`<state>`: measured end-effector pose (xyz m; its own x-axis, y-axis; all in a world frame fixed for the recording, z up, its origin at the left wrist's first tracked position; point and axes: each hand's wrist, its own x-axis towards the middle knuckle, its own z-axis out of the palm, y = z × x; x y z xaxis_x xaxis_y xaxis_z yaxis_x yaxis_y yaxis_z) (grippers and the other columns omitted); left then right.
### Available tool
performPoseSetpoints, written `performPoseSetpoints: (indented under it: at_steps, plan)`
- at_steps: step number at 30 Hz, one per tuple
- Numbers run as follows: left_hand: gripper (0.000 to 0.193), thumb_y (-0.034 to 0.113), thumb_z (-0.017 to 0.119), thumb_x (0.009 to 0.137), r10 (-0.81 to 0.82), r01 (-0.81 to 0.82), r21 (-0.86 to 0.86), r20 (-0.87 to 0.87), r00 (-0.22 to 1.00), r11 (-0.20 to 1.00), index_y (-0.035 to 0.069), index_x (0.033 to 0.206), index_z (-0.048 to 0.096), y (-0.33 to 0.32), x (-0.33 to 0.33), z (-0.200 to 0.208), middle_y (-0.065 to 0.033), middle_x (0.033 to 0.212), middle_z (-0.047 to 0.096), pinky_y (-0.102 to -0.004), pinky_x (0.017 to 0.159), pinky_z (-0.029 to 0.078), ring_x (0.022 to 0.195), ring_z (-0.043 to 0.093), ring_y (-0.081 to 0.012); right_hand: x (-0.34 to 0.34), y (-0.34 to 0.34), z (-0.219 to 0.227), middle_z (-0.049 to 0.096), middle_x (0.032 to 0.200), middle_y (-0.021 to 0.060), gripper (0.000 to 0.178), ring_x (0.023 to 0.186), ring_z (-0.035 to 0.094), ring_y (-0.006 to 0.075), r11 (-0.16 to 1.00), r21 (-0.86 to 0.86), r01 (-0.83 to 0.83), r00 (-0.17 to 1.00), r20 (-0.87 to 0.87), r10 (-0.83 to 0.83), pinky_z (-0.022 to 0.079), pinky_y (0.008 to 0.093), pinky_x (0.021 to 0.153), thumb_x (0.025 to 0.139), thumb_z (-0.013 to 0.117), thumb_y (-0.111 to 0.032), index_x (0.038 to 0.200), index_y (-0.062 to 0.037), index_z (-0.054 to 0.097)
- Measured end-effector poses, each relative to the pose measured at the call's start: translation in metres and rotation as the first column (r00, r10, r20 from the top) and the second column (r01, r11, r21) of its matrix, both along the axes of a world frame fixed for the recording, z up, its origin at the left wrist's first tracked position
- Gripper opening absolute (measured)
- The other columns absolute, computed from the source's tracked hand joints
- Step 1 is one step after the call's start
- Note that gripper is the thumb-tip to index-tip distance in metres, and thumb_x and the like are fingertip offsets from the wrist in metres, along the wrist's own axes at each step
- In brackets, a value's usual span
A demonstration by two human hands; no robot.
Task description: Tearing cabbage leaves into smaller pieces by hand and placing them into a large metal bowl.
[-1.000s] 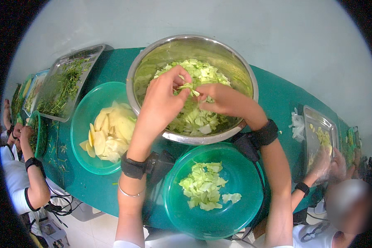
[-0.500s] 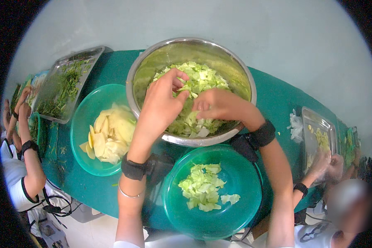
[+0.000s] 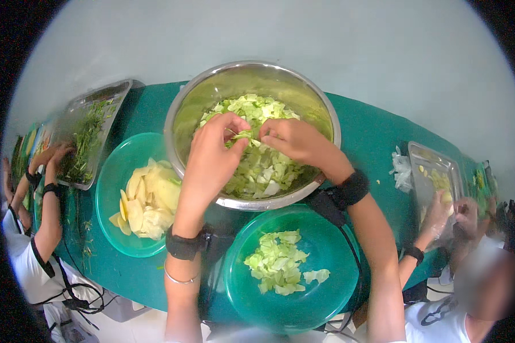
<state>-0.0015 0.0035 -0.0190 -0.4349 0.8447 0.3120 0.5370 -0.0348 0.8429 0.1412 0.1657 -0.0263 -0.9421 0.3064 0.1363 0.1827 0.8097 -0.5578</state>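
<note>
Over a large steel bowl (image 3: 234,203) heaped with chopped cabbage (image 3: 263,168), both my hands meet near the middle. My left hand (image 3: 214,146) pinches a small piece of cabbage leaf (image 3: 246,135) between thumb and fingers. On the other side of that piece, the bent fingers of my right hand (image 3: 294,143) pinch at it too; its fingertips are partly hidden. Just below, nearer me, a green plastic bowl (image 3: 335,286) holds a smaller pile of torn cabbage (image 3: 277,260) with one loose piece beside it.
Left of the steel bowl, another green bowl (image 3: 106,183) holds pale yellow slices (image 3: 146,200). Farther left, a metal tray (image 3: 117,94) of cut greens stands near a co-worker's hands (image 3: 54,157). At right are crumpled clear plastic (image 3: 401,171) and a tray (image 3: 420,150) with a co-worker's gloved hand (image 3: 438,214).
My right hand has risen from the cabbage to meet my left hand at the leaf piece. The whole view has shifted slightly. At left, a co-worker's hands have moved to the greens tray.
</note>
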Motion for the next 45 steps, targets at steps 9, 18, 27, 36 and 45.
performPoseSetpoints:
  at_steps: [9, 18, 27, 36, 45]
  plan:
    - [0.021, -0.001, 0.070, 0.083, 0.002, -0.003, 0.050, 0.017, 1.000, 0.999, 0.001, 0.103, 0.063, 0.001, 0.001, -0.001, -0.0118, 0.100, 0.067, -0.0357, 0.084, 0.054, 0.092, 0.067, -0.0254, 0.000, 0.004, -0.001, 0.069, 0.097, 0.0192, 0.033, 0.090, 0.065, 0.0355, 0.993, -0.112, 0.037, 0.998, 0.057, -0.031, 0.050, 0.0425, 0.080, 0.098, 0.055, -0.030, 0.105, -0.0001, 0.066]
    - [0.022, 0.001, 0.071, 0.083, 0.016, -0.016, -0.018, 0.011, 1.000, 1.000, 0.002, 0.103, 0.064, -0.001, 0.007, 0.011, -0.0120, 0.101, 0.069, -0.0364, 0.084, 0.052, 0.093, 0.068, -0.0258, 0.007, 0.001, -0.025, 0.067, 0.095, 0.0165, 0.030, 0.094, 0.066, 0.0348, 0.987, 0.111, -0.115, 0.993, -0.027, 0.119, 0.052, 0.0474, 0.080, 0.082, 0.073, -0.024, 0.103, -0.0063, 0.064]
    - [0.022, -0.001, 0.070, 0.081, 0.012, -0.012, 0.010, -0.036, 0.999, 1.000, 0.003, 0.102, 0.063, 0.000, 0.005, 0.010, -0.0124, 0.099, 0.067, -0.0371, 0.083, 0.052, 0.092, 0.067, -0.0283, 0.005, -0.003, -0.012, 0.066, 0.093, 0.0087, 0.022, 0.089, 0.066, 0.0282, 0.977, 0.191, -0.095, 0.995, 0.019, 0.093, 0.052, 0.0398, 0.076, 0.084, 0.072, -0.021, 0.098, -0.0054, 0.065]
    - [0.022, 0.000, 0.071, 0.083, 0.001, -0.001, -0.037, -0.017, 1.000, 0.999, 0.003, 0.103, 0.065, -0.001, 0.006, 0.009, -0.0127, 0.100, 0.068, -0.0365, 0.085, 0.053, 0.094, 0.069, -0.0281, 0.000, -0.008, 0.000, 0.067, 0.084, 0.0092, 0.019, 0.083, 0.066, 0.0305, 0.972, 0.184, 0.144, 0.988, -0.084, -0.131, 0.052, 0.0429, 0.072, 0.089, 0.069, -0.027, 0.088, -0.0079, 0.068]
    - [0.020, 0.003, 0.071, 0.085, 0.023, -0.023, -0.087, -0.003, 1.000, 0.996, 0.003, 0.104, 0.066, -0.001, 0.004, 0.016, -0.0126, 0.100, 0.071, -0.0357, 0.089, 0.052, 0.098, 0.070, -0.0264, -0.003, -0.010, 0.011, 0.068, 0.087, 0.0091, 0.018, 0.085, 0.066, 0.0310, 0.938, 0.202, 0.281, 0.959, -0.098, -0.267, 0.053, 0.0422, 0.073, 0.089, 0.068, -0.024, 0.085, -0.0068, 0.069]
